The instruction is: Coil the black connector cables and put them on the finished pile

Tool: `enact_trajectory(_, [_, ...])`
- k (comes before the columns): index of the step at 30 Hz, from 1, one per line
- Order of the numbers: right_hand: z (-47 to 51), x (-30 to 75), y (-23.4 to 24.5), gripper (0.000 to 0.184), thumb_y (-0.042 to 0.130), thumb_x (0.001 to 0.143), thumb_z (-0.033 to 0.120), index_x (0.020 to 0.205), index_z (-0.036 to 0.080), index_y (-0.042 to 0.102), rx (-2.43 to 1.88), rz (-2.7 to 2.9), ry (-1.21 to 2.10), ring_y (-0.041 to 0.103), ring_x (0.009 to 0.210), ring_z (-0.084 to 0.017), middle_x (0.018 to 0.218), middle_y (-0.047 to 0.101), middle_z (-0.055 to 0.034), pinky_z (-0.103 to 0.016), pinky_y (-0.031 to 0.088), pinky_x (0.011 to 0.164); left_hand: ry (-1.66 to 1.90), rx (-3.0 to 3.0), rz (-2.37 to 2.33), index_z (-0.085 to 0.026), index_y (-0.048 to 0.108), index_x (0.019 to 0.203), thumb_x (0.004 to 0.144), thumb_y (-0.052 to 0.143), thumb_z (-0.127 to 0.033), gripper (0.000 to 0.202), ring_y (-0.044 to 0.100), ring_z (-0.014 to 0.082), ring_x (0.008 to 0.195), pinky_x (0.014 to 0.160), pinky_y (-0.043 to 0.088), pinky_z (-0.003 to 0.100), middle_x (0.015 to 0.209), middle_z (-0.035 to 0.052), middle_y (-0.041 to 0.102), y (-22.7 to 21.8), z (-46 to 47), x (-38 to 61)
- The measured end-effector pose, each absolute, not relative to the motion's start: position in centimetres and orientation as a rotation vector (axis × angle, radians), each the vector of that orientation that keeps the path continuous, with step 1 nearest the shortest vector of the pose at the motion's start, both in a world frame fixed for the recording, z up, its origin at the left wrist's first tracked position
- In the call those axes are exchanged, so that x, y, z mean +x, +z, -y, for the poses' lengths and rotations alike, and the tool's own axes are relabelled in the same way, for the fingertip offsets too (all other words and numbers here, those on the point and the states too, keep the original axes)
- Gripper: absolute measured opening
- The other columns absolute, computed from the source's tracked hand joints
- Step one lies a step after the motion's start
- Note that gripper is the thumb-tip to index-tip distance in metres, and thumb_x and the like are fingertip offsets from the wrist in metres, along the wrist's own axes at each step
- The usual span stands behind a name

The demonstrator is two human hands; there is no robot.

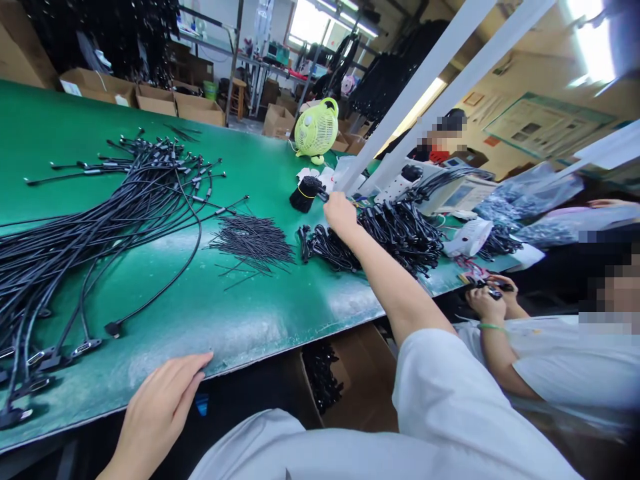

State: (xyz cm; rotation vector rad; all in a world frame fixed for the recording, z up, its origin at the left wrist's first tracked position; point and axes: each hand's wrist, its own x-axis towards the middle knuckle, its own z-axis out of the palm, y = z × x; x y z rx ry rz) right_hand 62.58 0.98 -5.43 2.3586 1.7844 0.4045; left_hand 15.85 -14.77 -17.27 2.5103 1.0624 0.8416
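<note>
My left hand (160, 407) rests at the near edge of the green table (240, 313), fingers stretched flat and holding nothing. My right arm reaches far across the table; my right hand (340, 212) is closed around the end of a coiled black cable bundle (306, 193). Beside that hand lies a heap of bundled black cables (400, 233). A pile of thin black ties (253, 241) lies in the table's middle. A large sheaf of long black cables (100, 220) with connectors fans over the left side.
A yellow-green desk fan (316, 130) stands at the far side. White rails (435, 87) slant overhead. A seated person's hands (493, 297) work on a small part at the right. An open cardboard box (350, 373) with cables sits under the table. Several boxes line the back.
</note>
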Motion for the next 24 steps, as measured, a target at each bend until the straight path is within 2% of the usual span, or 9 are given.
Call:
enact_trajectory(5, [0.4,57.7,-9.0,0.04,0.057,0.093,0.041,0.121,0.012,0.057,2.414,-1.638,0.176,0.062,0.103,-0.021,0.118,0.061,-0.0115,-0.04,0.054,0.087,0.845,2.575,-1.043,-0.027,0.066,0.114,0.096,0.047,-0.034,0.027,0.071,0.0195,0.09,0.077,0.054,0.028,0.103,0.0026,0.075,-17.4,14.6,15.9])
enact_trajectory(9, [0.8,56.3,-10.0,0.042,0.059,0.092,0.042,0.119,0.01,0.058,2.399,-1.606,0.027,0.062,0.103,-0.021,0.115,0.062,-0.0123,-0.041,0.053,0.088,0.853,2.548,-1.031,-0.026,0.065,0.115,0.097,0.045,-0.035,0.028,0.07,0.0198,0.091,0.08,0.055,0.03,0.104,0.004,0.075,-17.1,14.7,15.8])
enact_trajectory(12, [0.6,56.6,-9.1,0.036,0.059,0.093,0.037,0.121,0.015,0.058,2.39,-1.631,-0.027,0.062,0.101,-0.02,0.118,0.061,-0.0091,-0.041,0.054,0.086,0.871,2.537,-1.016,-0.026,0.065,0.116,0.097,0.046,-0.033,0.028,0.07,0.0194,0.093,0.082,0.054,0.03,0.106,0.0033,0.074,-17.1,14.8,15.7])
enact_trajectory(16, [1.9,58.1,-5.4,0.034,0.057,0.093,0.038,0.119,0.015,0.058,2.408,-1.711,0.003,0.061,0.1,-0.019,0.118,0.06,-0.0081,-0.04,0.054,0.086,0.856,2.557,-0.998,-0.026,0.063,0.118,0.097,0.047,-0.034,0.028,0.07,0.019,0.093,0.081,0.053,0.03,0.107,0.0021,0.074,-17.1,14.7,15.4])
enact_trajectory(19, [6.1,60.0,-2.3,0.03,0.045,0.098,0.03,0.122,0.013,0.054,2.418,-1.754,0.084,0.058,0.104,-0.019,0.119,0.059,-0.0111,-0.036,0.048,0.09,0.828,2.583,-0.96,-0.026,0.062,0.119,0.097,0.047,-0.034,0.028,0.069,0.0194,0.093,0.08,0.052,0.03,0.106,0.002,0.074,-17.3,14.5,15.2])
enact_trajectory(21, [10.4,61.0,-1.7,0.028,0.043,0.097,0.024,0.12,0.011,0.052,2.392,-1.746,0.06,0.058,0.097,-0.02,0.109,0.063,-0.012,-0.032,0.044,0.085,0.811,2.59,-0.959,-0.025,0.061,0.12,0.097,0.046,-0.035,0.029,0.069,0.0202,0.092,0.081,0.051,0.03,0.106,0.0027,0.074,-17.5,14.5,15.2])
enact_trajectory(24, [17.1,61.4,-3.8,0.019,0.054,0.087,0.014,0.106,0.013,0.056,2.325,-1.699,-0.047,0.059,0.085,-0.02,0.094,0.066,-0.0094,-0.029,0.041,0.076,0.809,2.596,-0.983,-0.025,0.06,0.122,0.098,0.045,-0.035,0.031,0.068,0.0217,0.09,0.08,0.048,0.032,0.104,0.0035,0.073,-17.9,14.4,15.5])
